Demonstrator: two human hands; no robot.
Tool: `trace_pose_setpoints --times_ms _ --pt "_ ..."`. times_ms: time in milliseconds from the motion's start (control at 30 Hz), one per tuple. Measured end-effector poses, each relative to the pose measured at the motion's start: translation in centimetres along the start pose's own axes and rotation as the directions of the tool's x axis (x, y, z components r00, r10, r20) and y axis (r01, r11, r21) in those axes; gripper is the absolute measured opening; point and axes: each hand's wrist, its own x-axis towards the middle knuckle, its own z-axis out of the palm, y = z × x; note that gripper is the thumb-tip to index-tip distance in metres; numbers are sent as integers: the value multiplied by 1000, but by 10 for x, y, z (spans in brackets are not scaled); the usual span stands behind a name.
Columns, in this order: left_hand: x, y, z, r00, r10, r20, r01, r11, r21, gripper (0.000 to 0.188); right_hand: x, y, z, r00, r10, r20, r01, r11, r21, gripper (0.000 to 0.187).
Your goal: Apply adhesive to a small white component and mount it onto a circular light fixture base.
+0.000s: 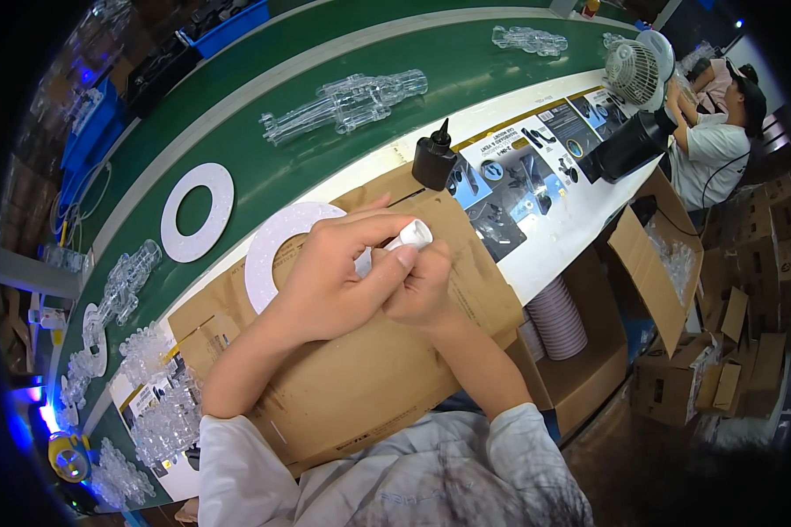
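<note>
The left hand (pixel 325 272) and right hand (pixel 424 288) are clamped together on a small white cylinder (pixel 408 236); a light, even pinch should keep it steady.

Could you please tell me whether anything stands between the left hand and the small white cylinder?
Nothing visible does: the left hand touches the small white cylinder directly, beside the right hand.

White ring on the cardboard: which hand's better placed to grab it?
Likely the left hand: the white ring is right by it; the right hand is farther off. Both are at the small white cylinder, so the left would need freeing.
</note>
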Motion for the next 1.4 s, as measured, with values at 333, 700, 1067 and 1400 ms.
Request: trace_pose_setpoints --times_ms 333,700,1067,1400 --pt "-1 -3 -4 997 -42 67 40 999 29 22 -1 0 1 999 40 -9 -39 997 63 18" --pt "0 -4 2 999 -39 -13 38 996 -80 18 -2 7 0 999 32 0 -32 995 94 14" --pt "4 -13 3 1000 5 -11 -5 1000 -16 18 -1 8 0 999 44 -15 -43 999 30 19" --pt "4 -14 4 999 -36 -21 36 999 -28 17 -1 9 1 999 36 -19 -36 999 -3 18"
